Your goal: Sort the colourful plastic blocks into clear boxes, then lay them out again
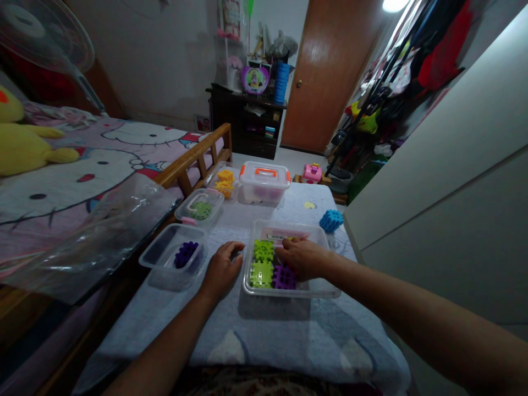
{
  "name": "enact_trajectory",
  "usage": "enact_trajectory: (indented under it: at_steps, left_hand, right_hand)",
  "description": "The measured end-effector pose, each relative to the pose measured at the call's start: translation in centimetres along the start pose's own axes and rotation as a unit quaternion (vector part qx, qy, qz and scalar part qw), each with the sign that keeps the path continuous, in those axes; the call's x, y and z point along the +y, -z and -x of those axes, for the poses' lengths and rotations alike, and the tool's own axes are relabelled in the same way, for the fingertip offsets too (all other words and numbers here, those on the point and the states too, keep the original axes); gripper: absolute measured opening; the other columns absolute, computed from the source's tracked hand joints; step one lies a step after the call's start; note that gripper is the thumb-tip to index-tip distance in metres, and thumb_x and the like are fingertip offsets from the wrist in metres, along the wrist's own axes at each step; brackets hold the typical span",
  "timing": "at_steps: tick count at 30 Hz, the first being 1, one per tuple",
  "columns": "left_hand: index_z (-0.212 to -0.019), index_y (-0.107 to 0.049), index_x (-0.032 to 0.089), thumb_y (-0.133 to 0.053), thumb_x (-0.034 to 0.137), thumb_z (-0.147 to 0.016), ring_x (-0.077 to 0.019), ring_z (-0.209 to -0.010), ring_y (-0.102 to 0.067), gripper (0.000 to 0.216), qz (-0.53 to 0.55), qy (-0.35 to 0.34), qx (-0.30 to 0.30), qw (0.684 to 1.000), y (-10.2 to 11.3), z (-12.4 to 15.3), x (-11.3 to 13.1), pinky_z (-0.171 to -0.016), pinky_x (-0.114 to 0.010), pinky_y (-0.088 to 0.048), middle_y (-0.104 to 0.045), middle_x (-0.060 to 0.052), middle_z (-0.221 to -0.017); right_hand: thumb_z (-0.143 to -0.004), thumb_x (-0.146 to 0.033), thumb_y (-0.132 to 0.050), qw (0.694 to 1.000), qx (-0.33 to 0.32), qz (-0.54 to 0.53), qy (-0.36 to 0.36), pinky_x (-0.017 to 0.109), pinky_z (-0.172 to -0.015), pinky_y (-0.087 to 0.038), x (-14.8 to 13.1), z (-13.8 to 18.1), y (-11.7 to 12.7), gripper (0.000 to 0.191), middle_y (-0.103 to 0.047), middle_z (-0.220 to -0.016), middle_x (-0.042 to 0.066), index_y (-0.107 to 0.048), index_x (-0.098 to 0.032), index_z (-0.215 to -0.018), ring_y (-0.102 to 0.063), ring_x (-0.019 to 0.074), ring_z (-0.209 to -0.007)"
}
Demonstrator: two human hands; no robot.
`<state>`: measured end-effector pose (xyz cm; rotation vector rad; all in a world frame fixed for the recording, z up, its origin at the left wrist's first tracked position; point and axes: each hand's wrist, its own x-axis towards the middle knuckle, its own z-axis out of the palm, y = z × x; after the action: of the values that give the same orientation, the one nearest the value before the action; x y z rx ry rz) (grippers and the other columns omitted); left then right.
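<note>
Clear plastic tub [150, 256]: toothed purple stack [185, 254] inside. Left hand [225, 268] half-curled, nothing visibly held, beside larger clear bin [319, 286]. In bin: 2 lime notched squares [262, 274], 1 purple square [284, 277]; right hand [303, 258] among them, fingers bent down, grip hidden. Rightmost: blue ridged stack [331, 220].
</note>
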<state>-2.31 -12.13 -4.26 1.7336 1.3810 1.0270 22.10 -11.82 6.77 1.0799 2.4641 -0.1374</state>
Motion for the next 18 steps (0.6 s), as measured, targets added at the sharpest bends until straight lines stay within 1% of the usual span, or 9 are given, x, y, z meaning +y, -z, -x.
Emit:
enact_trajectory:
  at_steps: [3,5,10,12,15,16,18]
  left_hand:
    - [-0.103,-0.069,0.019,-0.055,0.027,-0.082,-0.024,-0.102,-0.065,0.026,-0.005,-0.001,-0.007,1.0,0.0,0.0,-0.1,-0.091,-0.038,-0.053,-0.071,-0.009,-0.107]
    - [-0.102,-0.069,0.019,-0.055,0.027,-0.083,-0.0238,-0.101,-0.065,0.025,-0.005,-0.002,-0.008,1.0,0.0,0.0,-0.2,-0.09,-0.037,-0.053,-0.071,-0.009,-0.106]
    - [-0.102,-0.069,0.019,-0.055,0.026,-0.083,-0.024,-0.101,-0.065,0.025,-0.003,-0.007,-0.004,1.0,-0.1,0.0,-0.4,-0.09,-0.037,-0.053,-0.072,-0.008,-0.105]
    - [-0.102,-0.069,0.019,-0.055,0.026,-0.083,-0.0239,-0.101,-0.065,0.025,-0.002,-0.01,-0.005,1.0,-0.1,0.0,-0.5,-0.09,-0.037,-0.053,-0.071,-0.008,-0.105]
    - [-0.102,-0.069,0.019,-0.055,0.026,-0.082,-0.0239,-0.1,-0.065,0.025,-0.001,-0.013,-0.003,1.0,-0.1,0.0,-0.5,-0.09,-0.038,-0.053,-0.072,-0.008,-0.105]
    - [-0.102,-0.069,0.019,-0.055,0.026,-0.082,-0.0239,-0.1,-0.065,0.025,-0.001,-0.014,-0.002,1.0,-0.1,0.0,-0.5,-0.09,-0.038,-0.053,-0.072,-0.008,-0.105]
    - [-0.102,-0.069,0.019,-0.056,0.026,-0.082,-0.0238,-0.1,-0.065,0.025,-0.001,-0.015,-0.001,1.0,-0.1,0.0,-0.5,-0.09,-0.038,-0.053,-0.072,-0.008,-0.104]
  right_hand:
    - [-0.076,-0.033,-0.071,1.0,0.008,-0.015,0.006,0.044,-0.088,-0.054,0.0,0.1,0.1,0.054,-0.062,-0.116,0.017,-0.054,-0.016,-0.124,-0.068,0.0306,-0.099]
    - [-0.076,-0.032,-0.073,0.999,0.018,-0.03,0.013,0.043,-0.09,-0.054,0.1,0.2,0.1,0.057,-0.061,-0.118,0.018,-0.053,-0.014,-0.126,-0.067,0.0306,-0.101]
    - [-0.069,-0.029,-0.081,0.997,0.02,-0.072,0.002,0.047,-0.097,-0.05,0.6,1.3,1.3,0.076,-0.058,-0.128,0.021,-0.049,-0.011,-0.135,-0.06,0.0349,-0.117]
    - [-0.07,-0.025,-0.078,0.995,0.015,-0.1,-0.013,0.044,-0.099,-0.049,0.7,2.0,2.1,0.073,-0.058,-0.13,0.022,-0.049,-0.009,-0.135,-0.059,0.0334,-0.121]
    - [-0.078,-0.018,-0.067,0.99,-0.001,-0.134,-0.036,0.04,-0.099,-0.048,0.7,2.7,3.0,0.058,-0.062,-0.126,0.023,-0.052,-0.005,-0.132,-0.061,0.0304,-0.118]
    - [-0.079,-0.016,-0.063,0.989,-0.006,-0.139,-0.044,0.04,-0.098,-0.048,0.7,2.8,3.1,0.055,-0.063,-0.126,0.024,-0.053,-0.004,-0.132,-0.062,0.0302,-0.118]
    - [-0.08,-0.012,-0.059,0.988,-0.01,-0.139,-0.064,0.039,-0.098,-0.049,0.6,2.8,2.9,0.054,-0.062,-0.128,0.025,-0.053,-0.002,-0.133,-0.062,0.0303,-0.118]
